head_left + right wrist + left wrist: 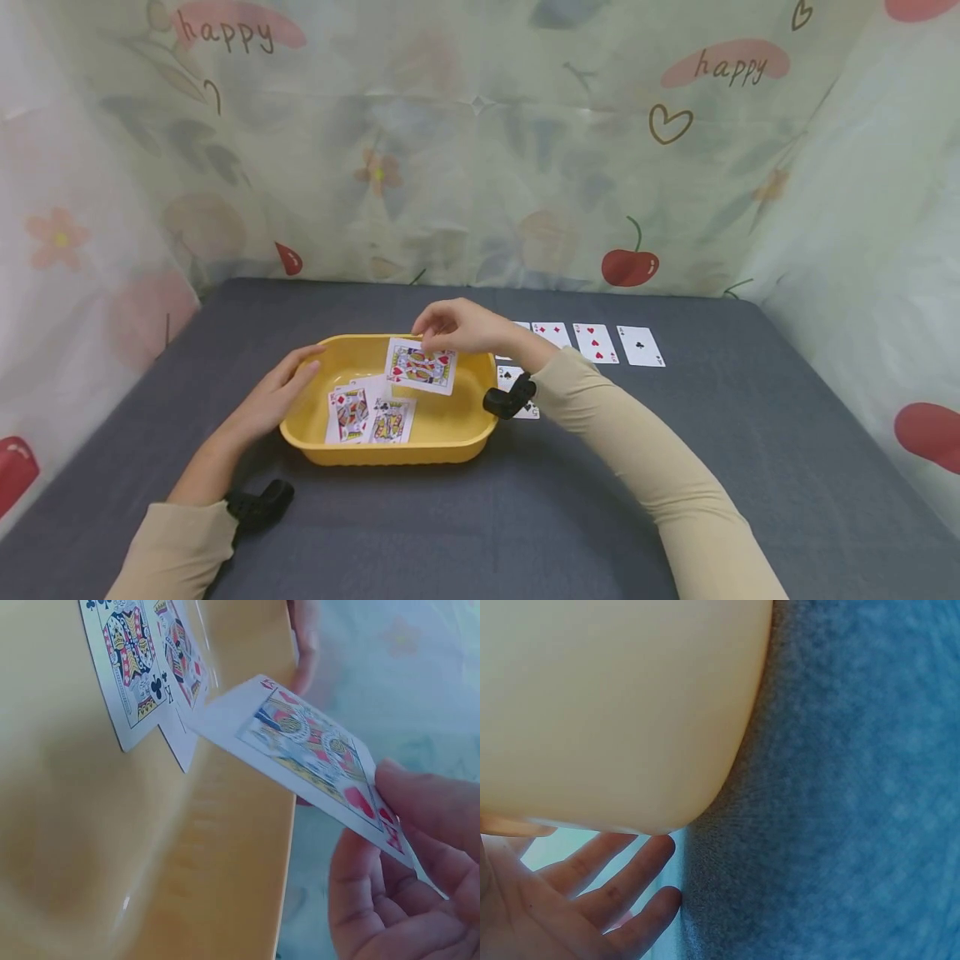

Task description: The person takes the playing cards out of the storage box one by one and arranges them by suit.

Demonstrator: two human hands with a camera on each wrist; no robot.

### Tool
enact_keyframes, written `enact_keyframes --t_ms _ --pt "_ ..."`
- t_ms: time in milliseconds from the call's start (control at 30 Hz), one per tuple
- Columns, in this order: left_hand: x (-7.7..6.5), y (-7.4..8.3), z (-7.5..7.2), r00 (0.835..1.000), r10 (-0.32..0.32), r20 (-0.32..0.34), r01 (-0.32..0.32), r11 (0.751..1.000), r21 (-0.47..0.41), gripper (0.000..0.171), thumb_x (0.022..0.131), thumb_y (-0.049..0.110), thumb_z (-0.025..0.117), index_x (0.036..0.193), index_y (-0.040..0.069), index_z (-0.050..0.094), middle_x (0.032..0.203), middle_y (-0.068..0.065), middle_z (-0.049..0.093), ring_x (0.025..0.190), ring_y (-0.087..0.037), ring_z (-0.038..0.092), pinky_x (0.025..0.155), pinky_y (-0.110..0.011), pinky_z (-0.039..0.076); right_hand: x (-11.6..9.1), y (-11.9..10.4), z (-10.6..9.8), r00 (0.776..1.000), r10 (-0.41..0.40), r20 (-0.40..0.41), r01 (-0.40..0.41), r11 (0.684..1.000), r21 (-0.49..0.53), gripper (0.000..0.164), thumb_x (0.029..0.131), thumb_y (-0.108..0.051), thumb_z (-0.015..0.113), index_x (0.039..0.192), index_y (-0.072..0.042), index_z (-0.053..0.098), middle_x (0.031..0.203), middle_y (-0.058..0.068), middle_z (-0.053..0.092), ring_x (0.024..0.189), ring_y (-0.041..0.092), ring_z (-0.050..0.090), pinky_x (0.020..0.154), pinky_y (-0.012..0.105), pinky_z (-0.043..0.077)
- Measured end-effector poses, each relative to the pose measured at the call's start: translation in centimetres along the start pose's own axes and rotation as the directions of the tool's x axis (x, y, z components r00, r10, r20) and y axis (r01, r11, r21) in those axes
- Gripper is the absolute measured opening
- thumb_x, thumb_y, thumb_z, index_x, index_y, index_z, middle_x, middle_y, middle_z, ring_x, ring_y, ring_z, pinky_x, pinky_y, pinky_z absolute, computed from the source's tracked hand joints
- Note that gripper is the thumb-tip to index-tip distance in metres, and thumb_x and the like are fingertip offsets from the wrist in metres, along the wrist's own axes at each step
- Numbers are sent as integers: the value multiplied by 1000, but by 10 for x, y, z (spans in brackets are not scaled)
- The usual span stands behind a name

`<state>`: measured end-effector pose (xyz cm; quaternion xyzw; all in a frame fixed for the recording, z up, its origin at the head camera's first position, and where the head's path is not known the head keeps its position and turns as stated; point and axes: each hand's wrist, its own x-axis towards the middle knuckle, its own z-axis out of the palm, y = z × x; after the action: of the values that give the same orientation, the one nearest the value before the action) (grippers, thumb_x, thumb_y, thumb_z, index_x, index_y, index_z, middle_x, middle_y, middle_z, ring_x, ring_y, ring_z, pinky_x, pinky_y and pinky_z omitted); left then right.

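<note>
The right hand (468, 327) pinches a king of hearts playing card (423, 367) by its edge, tilted face up above the yellow tray (390, 454). In the right wrist view, thumb and fingers meet at one end of the king of hearts (315, 754). Inside the tray lie a king of clubs (391, 421), a king of diamonds (351, 414) and part of another card beneath. At the tray's left end rests the left hand (277, 392), its fingers at the rim. From the left wrist view, the left hand (577, 907) has extended, spread fingers beside the outer wall.
Right of the tray, several cards lie face up on the dark cloth-covered table (420, 533): a red heart card (596, 343), a diamond card (550, 334), a single-club card (641, 346) and a spade card (517, 387) partly behind the right wrist. A printed curtain (480, 183) surrounds the table.
</note>
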<state>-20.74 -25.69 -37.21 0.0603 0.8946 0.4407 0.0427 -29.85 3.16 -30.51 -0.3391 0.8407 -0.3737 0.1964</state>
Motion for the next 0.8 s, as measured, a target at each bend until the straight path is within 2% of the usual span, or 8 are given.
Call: enact_keyframes --t_ms 167,433,600,800 --pt "0 0 0 1000 2 -3 -2 1000 -5 57 101 41 32 145 6 25 150 -25 22 134 -42 26 106 -61 24 -11 7 -5 994 66 -84 -60 996 73 27 87 -16 65 112 -7 62 100 7 67 93 15 62 87 27 49" --pt "0 0 0 1000 8 -3 -8 1000 -10 57 101 41 32 145 6 25 151 -25 21 135 -42 26 106 -60 24 -34 22 -18 973 133 -190 -98 978 183 25 89 -18 62 112 -8 61 101 8 64 91 17 59 76 27 49" --pt "0 1 0 1000 1 0 -1 1000 -12 57 101 41 32 146 6 25 151 -25 20 135 -42 25 107 -61 24 -48 34 -28 951 180 -251 -125 968 220 29 90 -20 62 115 -7 59 109 10 63 93 18 59 74 27 50" --pt "0 1 0 1000 -7 2 7 1000 -9 58 101 41 32 146 6 25 152 -25 20 136 -43 24 107 -61 22 -66 46 -38 921 220 -322 -142 958 251 32 90 -22 62 118 -8 57 115 12 62 100 20 58 83 30 49"
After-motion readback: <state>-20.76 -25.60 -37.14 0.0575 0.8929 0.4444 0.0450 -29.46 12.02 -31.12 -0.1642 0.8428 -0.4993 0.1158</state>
